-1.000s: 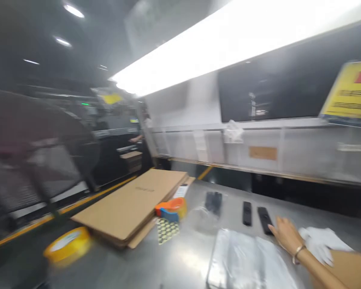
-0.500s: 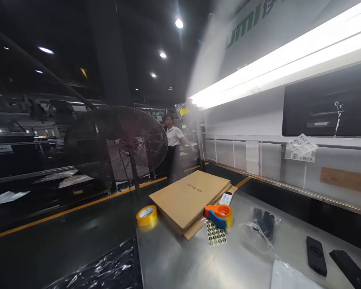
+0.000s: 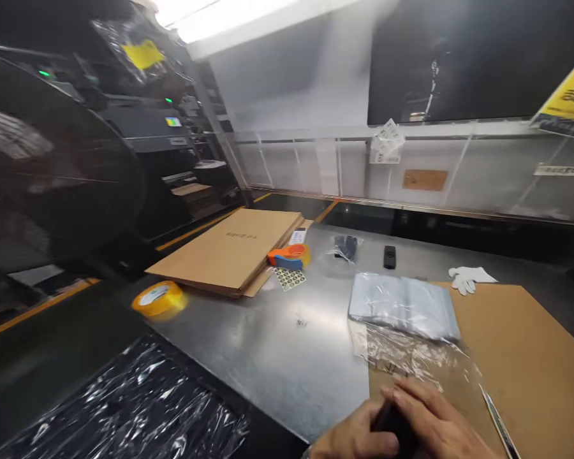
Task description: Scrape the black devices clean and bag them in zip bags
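At the bottom edge, my left hand [image 3: 358, 437] is closed around a dark object [image 3: 396, 426], mostly hidden by my fingers. My right hand [image 3: 435, 414] lies over its other side with the fingers together, touching it. Just beyond both hands lies a clear plastic bag sheet [image 3: 406, 347], next to a stack of pale bags [image 3: 402, 305]. Under these is a brown cardboard sheet [image 3: 521, 344], with a thin metallic strip [image 3: 500, 421] to the right of my right hand.
A cardboard stack [image 3: 234, 248], yellow tape roll [image 3: 157, 299], tape dispenser [image 3: 291, 256] and sticker sheet [image 3: 289, 278] lie left on the metal table [image 3: 291, 350]. Farther back are a bagged black item [image 3: 345, 247], a black device [image 3: 389, 257] and a white glove [image 3: 469, 278].
My view has swung right and down, bringing both hands into sight with the dark object. A long black item that lay beside the black device no longer shows there.
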Demonstrator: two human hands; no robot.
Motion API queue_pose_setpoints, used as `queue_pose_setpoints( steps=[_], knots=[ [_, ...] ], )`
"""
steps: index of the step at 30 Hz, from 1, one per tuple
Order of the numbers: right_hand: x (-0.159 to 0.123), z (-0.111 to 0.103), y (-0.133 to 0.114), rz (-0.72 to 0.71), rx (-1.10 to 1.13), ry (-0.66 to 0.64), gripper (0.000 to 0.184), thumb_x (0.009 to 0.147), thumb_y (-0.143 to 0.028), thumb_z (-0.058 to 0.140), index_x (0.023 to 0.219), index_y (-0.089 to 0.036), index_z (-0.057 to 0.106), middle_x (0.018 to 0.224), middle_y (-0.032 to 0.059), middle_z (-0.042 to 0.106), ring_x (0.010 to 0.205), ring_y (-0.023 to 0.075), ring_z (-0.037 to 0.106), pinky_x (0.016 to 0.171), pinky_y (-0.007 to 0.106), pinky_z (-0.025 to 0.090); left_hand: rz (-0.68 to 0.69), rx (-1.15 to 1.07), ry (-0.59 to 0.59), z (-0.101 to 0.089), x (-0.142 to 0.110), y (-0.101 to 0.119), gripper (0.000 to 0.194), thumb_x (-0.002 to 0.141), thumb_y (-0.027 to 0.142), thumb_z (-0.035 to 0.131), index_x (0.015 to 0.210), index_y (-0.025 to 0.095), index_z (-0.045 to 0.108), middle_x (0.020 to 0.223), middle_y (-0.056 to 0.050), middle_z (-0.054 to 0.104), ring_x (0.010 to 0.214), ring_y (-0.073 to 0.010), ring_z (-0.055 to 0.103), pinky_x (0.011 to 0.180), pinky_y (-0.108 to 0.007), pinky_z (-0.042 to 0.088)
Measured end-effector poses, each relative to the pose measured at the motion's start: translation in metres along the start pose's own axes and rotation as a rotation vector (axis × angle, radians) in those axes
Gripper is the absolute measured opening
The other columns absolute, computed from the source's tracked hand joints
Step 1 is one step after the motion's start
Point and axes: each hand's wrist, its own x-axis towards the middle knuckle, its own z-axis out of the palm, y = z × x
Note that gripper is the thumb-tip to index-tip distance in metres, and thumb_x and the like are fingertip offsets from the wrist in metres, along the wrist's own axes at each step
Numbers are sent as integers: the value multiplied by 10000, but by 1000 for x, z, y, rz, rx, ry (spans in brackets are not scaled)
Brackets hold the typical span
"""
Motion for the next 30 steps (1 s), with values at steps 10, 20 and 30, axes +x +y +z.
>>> queue_pose_setpoints(
  steps=[10, 20, 30],
  knots=[
    [-38, 29, -32, 539, 477, 286, 668, 791, -371, 607, 1385, -306, 308, 1343, 78, 455, 1184, 271, 469, 909, 403, 475, 293, 699, 382, 15, -8, -34, 764, 709, 443, 630, 1367, 186, 340, 1220, -166, 469, 1124, -306, 437, 959, -418, 341],
    [-49, 46, -37, 585, 1547, 467, 500, 772, -429, 622, 1231, -262, 515, 1195, 88, 575, 1074, 244, 550, 930, 392, 413, -58, -88, 267, 14, -13, -30, 397, 774, 490, 555, 967, 144, 553, 835, -54, 559, 627, -108, 528, 612, -257, 413],
    [-52, 48, -34, 629, 1574, 480, 472, 792, -395, 606, 1229, -244, 512, 1210, 108, 561, 1005, 226, 575, 901, 381, 421, -195, -376, 267, 28, -13, -30, 322, 743, 430, 630, 763, 136, 499, 643, 3, 535, 543, -65, 498, 514, -173, 352]
  ],
)
